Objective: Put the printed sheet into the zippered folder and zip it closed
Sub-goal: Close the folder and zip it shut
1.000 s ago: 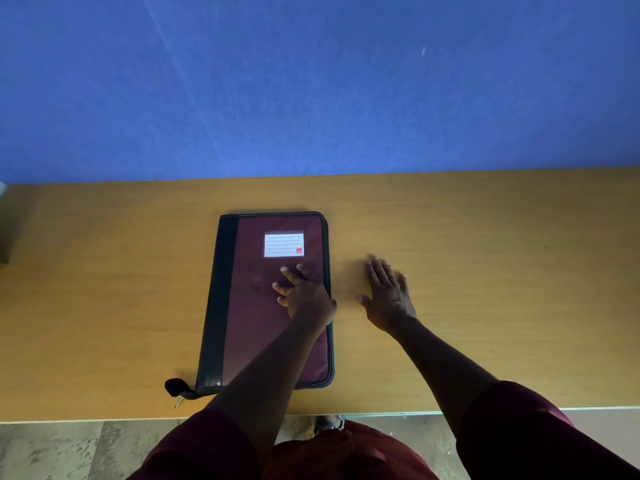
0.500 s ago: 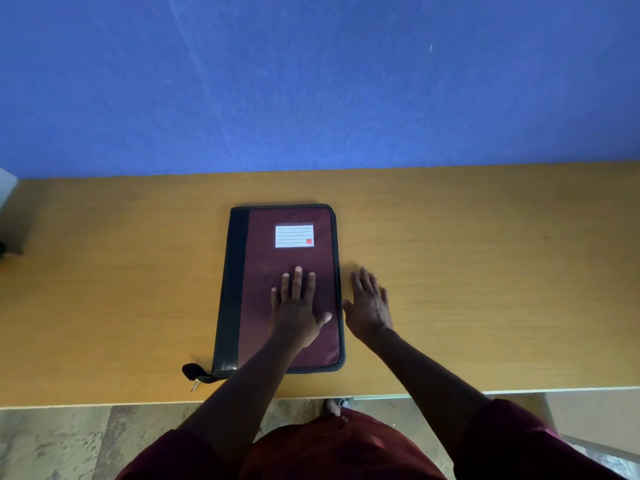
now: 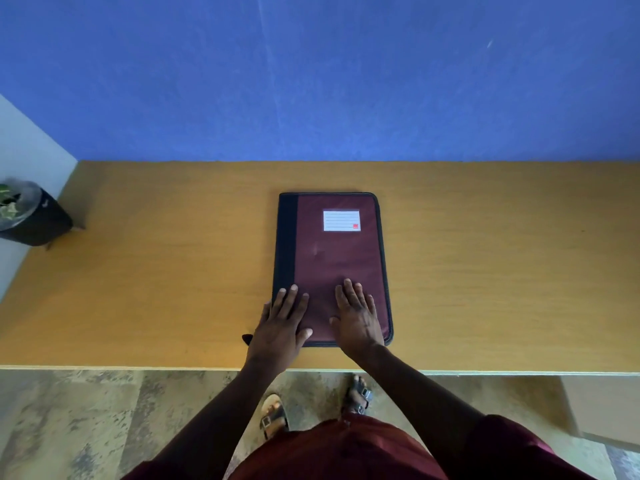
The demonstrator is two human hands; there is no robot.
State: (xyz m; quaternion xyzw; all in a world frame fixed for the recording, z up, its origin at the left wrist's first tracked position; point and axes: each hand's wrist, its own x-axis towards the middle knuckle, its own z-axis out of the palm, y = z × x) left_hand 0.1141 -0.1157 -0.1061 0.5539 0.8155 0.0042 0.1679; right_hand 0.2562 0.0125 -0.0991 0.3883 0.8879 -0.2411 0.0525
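Both hands — left hand (image 3: 281, 325), right hand (image 3: 356, 318) — lie flat, fingers spread, gripping nothing, on the closed maroon fabric zippered folder (image 3: 332, 261); the job looks finished — only lifting away remains.

Dim, even light with a bluish cast; the arms read very dark. Soft, faint shadows only. Wide-angle bending curves the desk (image 3: 138, 289) edges. The plant pot (image 3: 31, 216) at left frame is blurred.

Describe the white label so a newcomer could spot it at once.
Start at the wooden table under the blue wall; a maroon folder lies flat at its centre. The label sits near the folder's far end: a white, lined rectangle with a small red square in its corner.
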